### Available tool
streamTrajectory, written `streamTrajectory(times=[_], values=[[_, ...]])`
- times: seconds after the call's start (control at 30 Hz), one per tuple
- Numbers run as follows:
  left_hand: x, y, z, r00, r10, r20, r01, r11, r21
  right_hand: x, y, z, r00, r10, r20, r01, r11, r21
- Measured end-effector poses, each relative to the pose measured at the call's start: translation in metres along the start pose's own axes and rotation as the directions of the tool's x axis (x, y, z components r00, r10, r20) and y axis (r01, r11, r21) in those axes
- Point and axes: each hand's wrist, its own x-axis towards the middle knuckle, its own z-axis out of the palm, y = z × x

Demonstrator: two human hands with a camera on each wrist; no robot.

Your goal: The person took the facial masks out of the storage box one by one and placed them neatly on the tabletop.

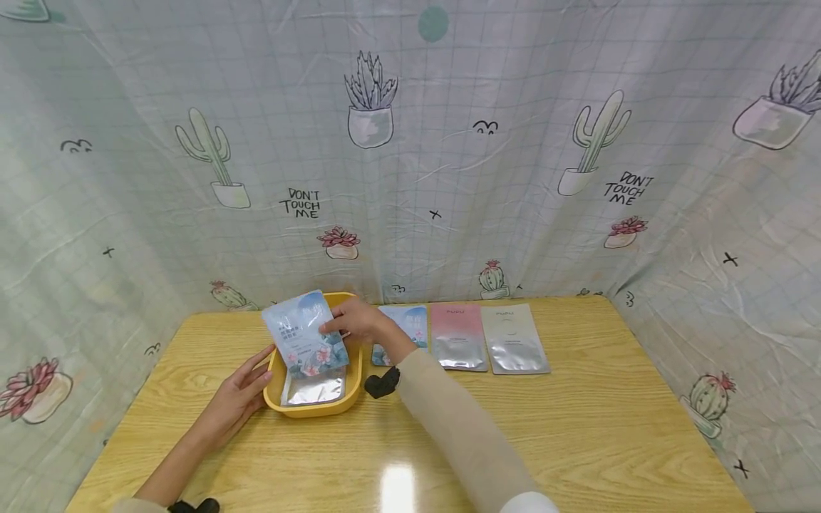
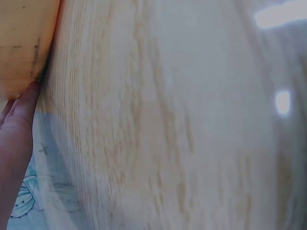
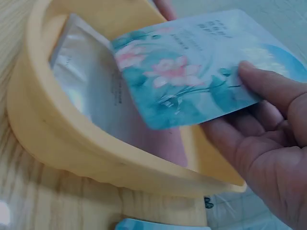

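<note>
My right hand point(image 1: 360, 320) pinches a blue floral sheet-mask packet point(image 1: 306, 335) over a yellow plastic basket point(image 1: 318, 410); in the right wrist view the thumb lies on its printed face and the fingers go beneath. Inside the basket lies a silver and pink packet point(image 3: 96, 81), partly covered by the blue one. My left hand point(image 1: 242, 390) rests against the basket's left side, fingers along the outer wall, as the left wrist view also shows with the hand point(image 2: 17, 124) at the wall.
Right of the basket, a second blue packet point(image 1: 418, 326), a pink and silver packet point(image 1: 457, 335) and a cream and silver packet point(image 1: 516, 338) lie in a row on the wooden table point(image 1: 577, 427). My right forearm overlaps the blue one. A patterned curtain point(image 1: 410, 178) hangs behind.
</note>
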Motion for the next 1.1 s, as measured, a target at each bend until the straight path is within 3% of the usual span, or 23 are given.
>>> streamTrajectory(times=[0.27, 0.47, 1.1], values=[[0.002, -0.002, -0.001, 1.0, 0.009, 0.02, -0.008, 1.0, -0.014, 0.004, -0.003, -0.013, 0.982, -0.125, -0.142, 0.146, 0.977, 0.153], [0.001, -0.004, -0.002, 1.0, 0.02, 0.02, -0.02, 1.0, -0.015, 0.003, -0.004, -0.018, 0.967, -0.166, -0.193, 0.207, 0.954, 0.217], [-0.002, -0.004, -0.004, 0.998, 0.052, 0.042, -0.05, 0.998, -0.041, -0.022, -0.004, -0.054, 0.957, -0.189, -0.219, 0.219, 0.968, 0.121]])
